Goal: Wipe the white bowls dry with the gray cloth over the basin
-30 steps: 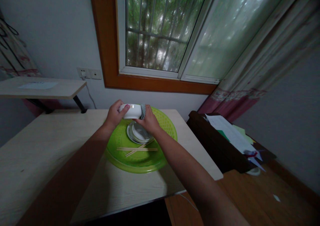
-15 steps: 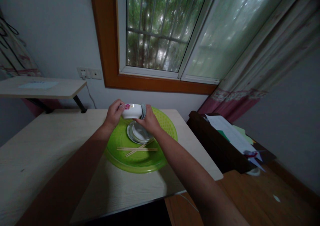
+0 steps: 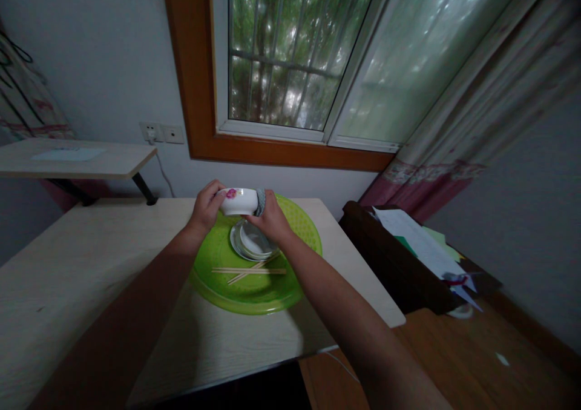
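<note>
A white bowl [image 3: 240, 203] with a pink flower print is held up above a round green tray [image 3: 211, 295]. My left hand [image 3: 207, 204] is closed on the bowl's left side. A grey cloth [image 3: 260, 201] is pinched in my right hand [image 3: 271, 217] and pressed against the bowl's right side. Below, a white bowl [image 3: 255, 241] sits on stacked white dishes [image 3: 236, 244], partly hidden by my right hand. Several wooden chopsticks [image 3: 249, 271] lie crossed on the tray in front of the dishes.
The tray rests on a pale wooden table [image 3: 149, 252]. A raised shelf [image 3: 91, 163] on black legs stands at the left. Behind are a wall and a window [image 3: 290, 65]. A dark brown piece of furniture [image 3: 390, 264] bearing papers [image 3: 413, 240] is beyond the table's right edge.
Almost nothing differs. The bowl appears very slightly turned in my hands, and both hands keep their places on it.
</note>
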Action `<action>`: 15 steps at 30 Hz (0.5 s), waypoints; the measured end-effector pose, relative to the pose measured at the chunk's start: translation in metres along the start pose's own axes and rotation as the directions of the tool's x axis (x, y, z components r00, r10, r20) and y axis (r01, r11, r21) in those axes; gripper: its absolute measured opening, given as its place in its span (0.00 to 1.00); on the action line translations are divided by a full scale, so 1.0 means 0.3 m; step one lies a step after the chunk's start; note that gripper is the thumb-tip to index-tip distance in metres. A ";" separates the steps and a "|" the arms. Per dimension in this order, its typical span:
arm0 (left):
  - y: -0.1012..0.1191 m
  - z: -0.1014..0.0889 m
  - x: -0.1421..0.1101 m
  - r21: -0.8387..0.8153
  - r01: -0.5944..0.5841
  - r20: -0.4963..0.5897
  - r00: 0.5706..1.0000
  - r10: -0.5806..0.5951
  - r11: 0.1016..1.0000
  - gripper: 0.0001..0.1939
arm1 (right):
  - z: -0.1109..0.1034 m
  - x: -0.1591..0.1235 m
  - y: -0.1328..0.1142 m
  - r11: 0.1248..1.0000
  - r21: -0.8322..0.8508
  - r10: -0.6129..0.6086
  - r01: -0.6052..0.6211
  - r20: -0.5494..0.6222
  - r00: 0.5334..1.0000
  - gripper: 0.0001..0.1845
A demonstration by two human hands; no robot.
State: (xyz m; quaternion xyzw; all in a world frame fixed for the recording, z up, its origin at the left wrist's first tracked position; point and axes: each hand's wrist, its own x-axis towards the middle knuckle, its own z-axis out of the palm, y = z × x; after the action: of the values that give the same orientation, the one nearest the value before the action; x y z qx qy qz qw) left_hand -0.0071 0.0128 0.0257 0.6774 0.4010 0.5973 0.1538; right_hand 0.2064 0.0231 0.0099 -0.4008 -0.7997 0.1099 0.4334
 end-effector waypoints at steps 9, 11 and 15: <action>-0.002 0.002 0.000 0.028 0.008 -0.006 1.000 -0.008 1.000 0.12 | -0.008 0.003 -0.007 1.000 0.001 -0.005 0.005 0.020 1.000 0.33; -0.002 0.003 0.001 0.031 0.017 -0.008 1.000 -0.016 0.999 0.12 | -0.009 0.003 -0.009 1.000 -0.001 0.000 0.000 0.022 1.000 0.33; -0.001 0.004 0.002 0.026 0.038 -0.009 0.999 -0.038 0.999 0.13 | -0.010 0.002 -0.009 1.000 0.001 -0.002 0.002 0.019 1.000 0.33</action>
State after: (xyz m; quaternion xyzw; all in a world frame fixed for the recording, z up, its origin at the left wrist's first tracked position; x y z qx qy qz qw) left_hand -0.0061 0.0139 0.0256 0.6691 0.4223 0.5916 0.1546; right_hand 0.2070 0.0212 0.0135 -0.3985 -0.8041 0.1137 0.4263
